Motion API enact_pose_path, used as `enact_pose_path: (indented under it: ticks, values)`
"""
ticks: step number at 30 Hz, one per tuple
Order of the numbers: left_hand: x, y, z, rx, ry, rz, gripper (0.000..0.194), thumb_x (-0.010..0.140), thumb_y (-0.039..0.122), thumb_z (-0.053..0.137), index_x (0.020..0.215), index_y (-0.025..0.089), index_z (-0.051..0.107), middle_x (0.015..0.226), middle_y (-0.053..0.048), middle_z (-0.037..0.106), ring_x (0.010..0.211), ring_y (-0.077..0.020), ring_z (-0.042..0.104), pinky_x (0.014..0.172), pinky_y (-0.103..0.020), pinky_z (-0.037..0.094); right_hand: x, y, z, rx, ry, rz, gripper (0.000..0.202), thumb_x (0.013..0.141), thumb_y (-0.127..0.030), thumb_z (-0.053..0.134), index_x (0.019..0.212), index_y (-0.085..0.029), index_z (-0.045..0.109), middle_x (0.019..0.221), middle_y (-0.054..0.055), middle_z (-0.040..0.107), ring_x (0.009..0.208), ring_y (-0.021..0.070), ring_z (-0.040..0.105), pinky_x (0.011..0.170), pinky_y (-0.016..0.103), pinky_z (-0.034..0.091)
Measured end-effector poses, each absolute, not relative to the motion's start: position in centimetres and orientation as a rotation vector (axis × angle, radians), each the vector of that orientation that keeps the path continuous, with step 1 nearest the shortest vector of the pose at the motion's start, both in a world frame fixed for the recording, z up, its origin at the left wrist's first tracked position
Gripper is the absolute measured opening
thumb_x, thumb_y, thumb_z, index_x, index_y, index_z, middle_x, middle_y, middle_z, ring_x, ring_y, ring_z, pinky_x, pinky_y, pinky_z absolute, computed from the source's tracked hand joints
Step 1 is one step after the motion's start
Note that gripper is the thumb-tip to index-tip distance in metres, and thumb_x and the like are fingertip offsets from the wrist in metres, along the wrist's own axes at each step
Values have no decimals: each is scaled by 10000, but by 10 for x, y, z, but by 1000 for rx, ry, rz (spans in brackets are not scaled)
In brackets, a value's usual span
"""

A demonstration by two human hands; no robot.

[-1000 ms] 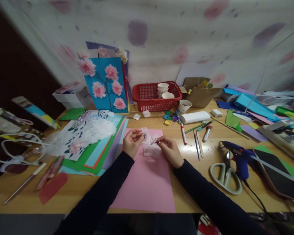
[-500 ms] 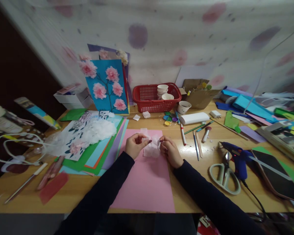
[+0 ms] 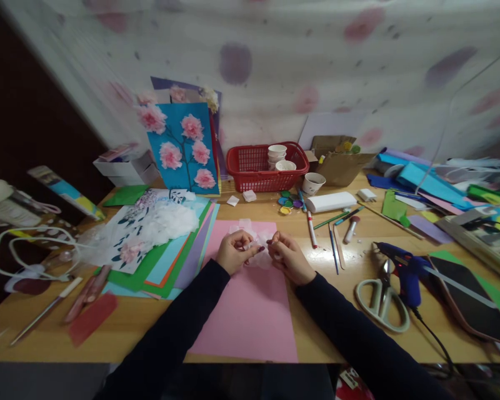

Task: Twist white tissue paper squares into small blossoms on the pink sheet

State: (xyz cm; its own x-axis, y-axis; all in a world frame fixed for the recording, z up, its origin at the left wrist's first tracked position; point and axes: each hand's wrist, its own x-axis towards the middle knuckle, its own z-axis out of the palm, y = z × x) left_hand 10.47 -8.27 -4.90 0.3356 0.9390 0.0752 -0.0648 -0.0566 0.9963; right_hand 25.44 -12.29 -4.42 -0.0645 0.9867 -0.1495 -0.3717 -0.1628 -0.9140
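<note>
Pale, thin tissue paper lies between my hands over the top part of a pink sheet of paper. My left hand pinches its left side, thumb against fingertips. On the other side my right hand has its fingers pinched together on the tissue paper as well. How many layers the tissue has, I cannot make out. A blue card with pink paper flowers stands upright at the back left. White crumpled tissue rests on coloured sheets to the left.
A red basket with paper cups stands at the back. Right of my right arm lie scissors, a blue glue gun with its cord, and a phone. Pens and brushes are scattered behind my right hand.
My two hands have come slightly closer together and a little lower. The tissue, spread flatter before, now looks more bunched and partly hidden by my fingers.
</note>
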Motion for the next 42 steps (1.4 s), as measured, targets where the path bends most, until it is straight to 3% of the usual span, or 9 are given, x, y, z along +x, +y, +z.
enact_pose_path:
  ticks: [3, 6, 10, 18, 22, 25, 31, 37, 42]
  values:
    - [104, -83, -49, 1369, 875, 1005, 527, 511, 381, 816, 515, 174, 332, 555, 81, 450, 345, -10, 397, 331, -161, 361, 255, -125, -43, -1024, -924, 1503, 266, 726, -399, 625, 770, -236, 419, 438, -139, 279, 349, 45, 155, 337, 160, 109]
    - [104, -84, -49, 1381, 864, 946, 531, 503, 383, 817, 516, 187, 324, 487, 101, 395, 333, -35, 419, 334, -180, 394, 254, -127, -42, -1057, -998, 1491, 293, 707, -412, 676, 847, -212, 513, 447, -122, 373, 335, 40, 217, 338, 174, 144]
    - [105, -85, -51, 1412, 880, 892, 501, 504, 384, 807, 536, 191, 345, 450, 109, 396, 326, -50, 429, 321, -177, 379, 252, -126, -44, -1108, -1034, 1471, 297, 672, -414, 716, 686, -181, 533, 454, -93, 422, 334, 31, 255, 346, 189, 159]
    - [93, -69, -51, 1523, 1049, 1120, 349, 530, 302, 780, 628, 179, 468, 566, 76, 441, 459, -64, 413, 456, -193, 376, 265, -115, -52, -1212, -913, 1447, 357, 652, -473, 718, 674, -188, 504, 385, -123, 324, 311, 36, 223, 322, 179, 114]
    - [90, -73, -42, 1624, 1140, 1310, 233, 639, 252, 704, 835, 186, 596, 843, -14, 541, 646, -111, 468, 581, -218, 403, 273, -113, -47, -1179, -839, 1578, 469, 717, -641, 549, 786, -177, 543, 425, -117, 334, 311, 32, 166, 326, 168, 76]
    - [100, -83, -37, 1764, 1038, 1236, 108, 718, 257, 639, 802, 189, 648, 756, -12, 566, 597, -115, 462, 558, -224, 394, 276, -114, -41, -1121, -809, 1625, 553, 736, -708, 438, 825, -173, 546, 476, -77, 440, 315, 27, 182, 340, 167, 74]
    - [131, -94, -42, 1898, 897, 1075, 293, 673, 254, 703, 956, 184, 677, 747, -5, 568, 546, -108, 462, 528, -232, 408, 272, -117, -36, -1077, -808, 1606, 590, 734, -747, 392, 826, -184, 543, 496, -25, 553, 298, 36, 225, 347, 171, 74]
    - [137, -104, -41, 1855, 888, 1148, 346, 545, 181, 776, 873, 204, 666, 890, -33, 556, 820, -192, 540, 736, -305, 465, 264, -119, -37, -1100, -884, 1604, 698, 729, -804, 267, 863, -180, 550, 479, -7, 561, 293, 66, 304, 338, 180, 141]
    - [138, -102, -44, 1728, 883, 1179, 55, 652, 204, 684, 630, 174, 644, 801, -41, 579, 748, -160, 558, 668, -267, 473, 270, -119, -39, -1185, -948, 1483, 719, 754, -795, 197, 813, -179, 565, 416, -65, 424, 307, 58, 167, 336, 183, 137]
